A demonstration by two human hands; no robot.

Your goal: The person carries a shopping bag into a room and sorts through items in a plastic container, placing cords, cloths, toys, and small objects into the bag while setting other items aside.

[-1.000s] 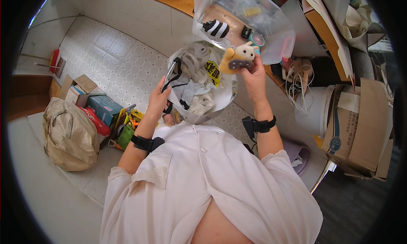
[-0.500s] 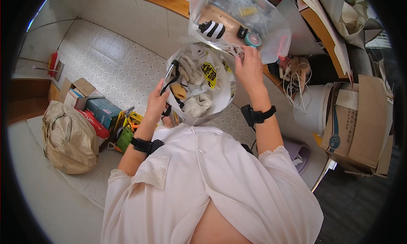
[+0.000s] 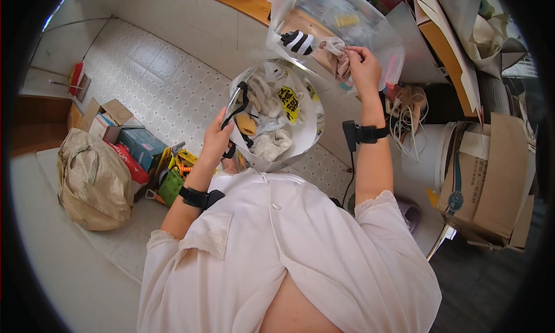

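Observation:
My left hand (image 3: 217, 135) is closed on the rim and black strap of a white bag (image 3: 306, 139), which stands open below me. Inside the bag are pale crumpled plastic, a yellow-and-black printed piece (image 3: 288, 103) and a tan plush item (image 3: 245, 124). My right hand (image 3: 364, 68) pinches a pinkish-beige cloth bundle (image 3: 334, 60) with pale straps, over the near side of a clear plastic bin (image 3: 370, 26). A black-and-white striped item (image 3: 298, 42) and a yellowish piece (image 3: 347, 21) lie in the bin.
At left are a beige sack (image 3: 92, 182), a teal box (image 3: 140, 146) and a green item (image 3: 171, 188). To the right stand a white bucket (image 3: 425, 159), tangled white cables (image 3: 407, 122) and a cardboard box (image 3: 491, 177). A wooden ledge (image 3: 234, 0) runs along the top.
The plush toy left my right hand and a tan plush item now shows in the bag. My right hand has lifted a pinkish-beige bundle from the bin. My left hand stays on the bag rim.

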